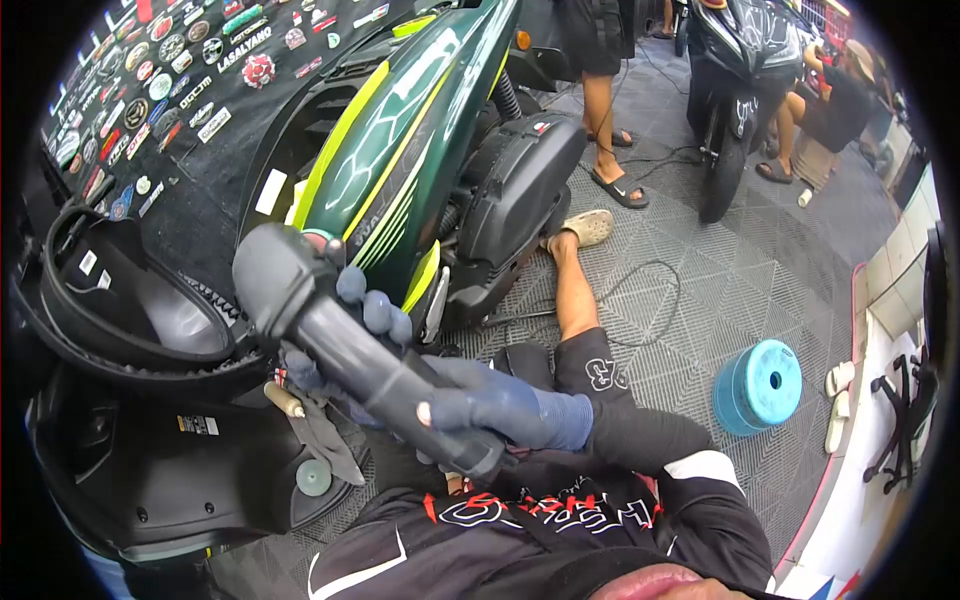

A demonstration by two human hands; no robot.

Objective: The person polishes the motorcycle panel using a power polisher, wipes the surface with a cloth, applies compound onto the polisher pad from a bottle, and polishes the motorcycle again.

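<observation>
A black and grey power polisher [350, 350] lies slantwise across my front, its rounded head near the green scooter panel [385, 170]. My right hand [480, 400], in a blue-grey glove, is closed round the rear of its body. Gloved fingers of my left hand [375, 305] wrap round the polisher behind the head; the rest of that hand is mostly hidden beneath it. A small orange and teal edge shows between head and panel, but I cannot tell whether the pad touches. Below the head are a tan bottle [285, 400], a grey cloth [335, 440] and a pale green disc [313, 477].
Black scooter bodywork [170, 470] fills the lower left. A blue round stool [765, 385] stands on the ribbed floor at right, near white slippers [838, 410]. A cable [675, 290] loops across the floor. Other people are near a dark motorcycle [735, 60] at the back.
</observation>
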